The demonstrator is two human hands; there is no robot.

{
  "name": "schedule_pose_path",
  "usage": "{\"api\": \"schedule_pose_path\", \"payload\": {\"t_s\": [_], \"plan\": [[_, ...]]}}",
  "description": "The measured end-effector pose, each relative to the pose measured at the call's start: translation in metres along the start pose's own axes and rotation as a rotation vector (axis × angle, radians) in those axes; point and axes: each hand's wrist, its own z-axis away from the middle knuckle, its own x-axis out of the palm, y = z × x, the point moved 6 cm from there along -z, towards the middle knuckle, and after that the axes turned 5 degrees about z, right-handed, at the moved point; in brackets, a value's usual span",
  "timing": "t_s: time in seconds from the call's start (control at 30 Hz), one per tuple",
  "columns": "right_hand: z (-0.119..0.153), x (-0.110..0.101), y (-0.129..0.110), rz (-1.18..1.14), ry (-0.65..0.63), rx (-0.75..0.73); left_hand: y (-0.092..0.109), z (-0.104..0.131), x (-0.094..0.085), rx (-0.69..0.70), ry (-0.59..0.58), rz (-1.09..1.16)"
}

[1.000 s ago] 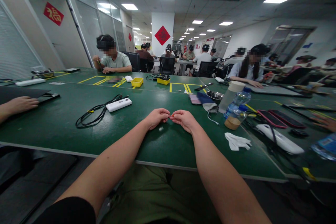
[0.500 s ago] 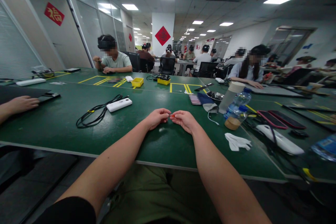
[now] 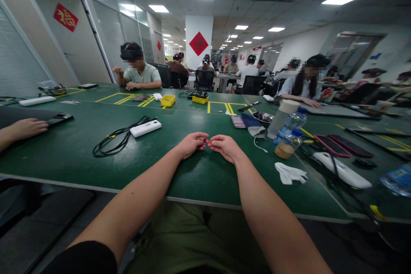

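Over the green table (image 3: 128,167), close to its front edge, my left hand (image 3: 193,144) and my right hand (image 3: 225,147) meet fingertip to fingertip. A small red piece (image 3: 204,140) shows in the pinch of my left hand. Between the thumb and fingers of my right hand is a small orange-red piece (image 3: 210,141). The two pieces are very close together; whether they touch is too small to tell. A white power bank (image 3: 146,128) with a black cable (image 3: 111,142) lies to the left of my hands.
Right of my hands are a white glove (image 3: 290,174), bottles (image 3: 287,144), a metal bowl (image 3: 263,118) and phones (image 3: 332,145). Yellow trays (image 3: 168,101) stand farther back. Another person's hand (image 3: 30,129) rests at the left; people sit across the table.
The fingertips of both hands have shifted slightly, and more of the red piece shows at my left hand. The arms have stayed in place.
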Motion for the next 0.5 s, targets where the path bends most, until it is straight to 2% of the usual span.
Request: {"api": "schedule_pose_path", "payload": {"t_s": [0.2,0.5], "plan": [[0.0007,0.0013,-0.0023,-0.016,-0.003,-0.028,-0.001,0.0008,0.0,-0.029,0.052,-0.006],[0.0002,0.0005,-0.002,0.002,-0.021,-0.034,-0.0001,0.0014,0.0007,-0.023,0.016,-0.022]]}}
